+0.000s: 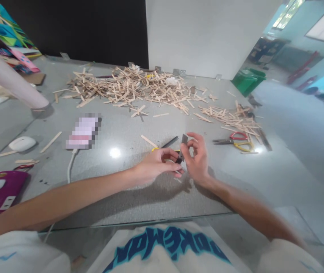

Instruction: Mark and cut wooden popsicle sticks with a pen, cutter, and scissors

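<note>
Between the thumb and fingers of my right hand [197, 157] is a small dark grey rectangular piece [184, 142], tilted upward; its exact kind does not show. My left hand [162, 163] curls its fingers around a small black part [179, 160] at the lower end of that piece. Whether the two are joined, I cannot tell. Just behind my left hand lie a long black strip [169, 142] and something yellow [155, 149], partly covered by my fingers. A flat wooden stick [149, 141] lies beside them.
A large heap of wooden sticks [139, 89] spreads along the back, with a smaller pile [238, 119] at right. Scissors-like pliers [232, 141] with red and yellow handles lie right. At left are a plugged-in phone [83, 132], white case [22, 143], magenta device [7, 189] and pale bottle [15, 81].
</note>
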The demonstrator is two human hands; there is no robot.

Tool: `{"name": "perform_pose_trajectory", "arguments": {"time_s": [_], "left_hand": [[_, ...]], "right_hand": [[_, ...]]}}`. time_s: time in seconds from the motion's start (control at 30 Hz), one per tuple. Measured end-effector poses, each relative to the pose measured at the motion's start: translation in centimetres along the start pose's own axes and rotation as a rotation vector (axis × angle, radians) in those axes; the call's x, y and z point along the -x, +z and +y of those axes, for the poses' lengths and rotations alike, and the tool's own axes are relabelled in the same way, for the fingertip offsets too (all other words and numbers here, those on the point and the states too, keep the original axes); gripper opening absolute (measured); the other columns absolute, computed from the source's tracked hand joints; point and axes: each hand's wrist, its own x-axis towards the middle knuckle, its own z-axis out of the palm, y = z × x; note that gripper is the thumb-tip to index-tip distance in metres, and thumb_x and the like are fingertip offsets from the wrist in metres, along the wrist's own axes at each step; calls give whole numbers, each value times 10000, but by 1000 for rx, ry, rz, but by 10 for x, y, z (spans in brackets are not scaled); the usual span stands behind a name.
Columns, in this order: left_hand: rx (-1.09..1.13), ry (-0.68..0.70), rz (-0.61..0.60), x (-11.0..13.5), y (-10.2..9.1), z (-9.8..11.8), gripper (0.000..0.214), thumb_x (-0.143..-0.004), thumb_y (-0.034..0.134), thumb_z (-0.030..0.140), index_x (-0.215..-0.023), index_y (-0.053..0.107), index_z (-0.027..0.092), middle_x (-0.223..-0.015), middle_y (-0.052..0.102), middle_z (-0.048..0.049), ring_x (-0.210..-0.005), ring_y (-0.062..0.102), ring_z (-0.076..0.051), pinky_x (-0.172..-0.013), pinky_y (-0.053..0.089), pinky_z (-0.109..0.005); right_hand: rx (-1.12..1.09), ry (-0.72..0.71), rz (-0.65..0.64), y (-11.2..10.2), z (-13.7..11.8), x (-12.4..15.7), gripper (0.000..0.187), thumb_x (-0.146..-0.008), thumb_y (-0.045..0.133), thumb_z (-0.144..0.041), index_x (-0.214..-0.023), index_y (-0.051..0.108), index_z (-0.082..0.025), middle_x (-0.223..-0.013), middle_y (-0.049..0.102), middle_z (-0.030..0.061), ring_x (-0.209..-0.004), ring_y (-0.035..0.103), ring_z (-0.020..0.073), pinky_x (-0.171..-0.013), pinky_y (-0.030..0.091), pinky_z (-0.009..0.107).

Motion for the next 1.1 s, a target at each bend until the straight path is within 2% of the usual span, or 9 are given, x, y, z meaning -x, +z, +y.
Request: {"name": "perform_pose_trajectory", "arguments": {"time_s": [0.1,0.23,0.43,0.53,0.6,0.73,0.83,1.0,1.1], "left_hand": [[36,-30,5,-2,-1,-3,431,-750,1043,240,-1012,714,147,-952,764,-30,-908,852,-226,-862,696,-363],[78,-11,23,-4,-2,-6,438,-741,1040,244,-1007,702,164,-895,777,-13,-905,848,-219,-863,672,-348],[30,16,8,-4,-2,-8,401,-772,1007,247,-1022,705,164,-897,771,-17,-861,840,-216,-866,660,-374],[30,25,23,-5,-1,-8,403,-746,1009,216,-1006,706,167,-891,751,4,-829,830,-196,-839,651,-344],[34,27,29,-5,1,-7,369,-777,996,253,-987,706,161,-893,750,-2,-815,819,-182,-833,648,-333],[43,31,58,-3,5,-5,319,-878,912,386,-911,683,166,-719,636,42,-731,790,-195,-747,657,-342],[-3,45,68,-1,6,-3,275,-869,876,354,-853,672,171,-683,597,45,-682,756,-189,-681,651,-336],[-56,66,49,-1,4,-3,263,-848,844,319,-732,662,169,-632,545,36,-698,736,-186,-689,643,-313],[-75,72,60,-1,1,-5,250,-868,861,353,-810,724,152,-697,642,-1,-699,734,-174,-700,635,-308]], "right_hand": [[-5,17,10,1,1,0,310,-1086,633,-321,-1386,575,-272,-844,571,-49,-802,633,184,-823,533,373],[-11,34,26,-1,-1,-3,315,-1070,652,-339,-1368,576,-270,-817,561,-56,-796,634,188,-833,531,382],[-33,55,23,0,1,-2,330,-1065,649,-352,-1375,564,-276,-807,559,-57,-782,634,193,-850,540,402],[-64,52,15,2,5,-1,325,-1068,656,-356,-1375,575,-284,-841,564,-49,-789,626,188,-827,532,384],[-92,55,12,3,6,0,322,-1071,664,-354,-1377,587,-285,-856,570,-46,-795,617,183,-820,527,375],[-90,52,4,3,5,2,336,-1062,686,-367,-1376,603,-276,-875,600,-38,-818,630,182,-835,534,377],[-59,25,-18,2,5,4,381,-1061,686,-394,-1407,579,-275,-863,603,-39,-824,652,196,-847,549,394],[-52,1,-36,2,6,5,386,-1065,690,-393,-1413,572,-275,-858,625,-36,-831,666,202,-866,556,412],[-54,11,-47,2,7,5,380,-1061,695,-389,-1403,575,-275,-865,632,-37,-825,669,198,-836,547,394]]}}
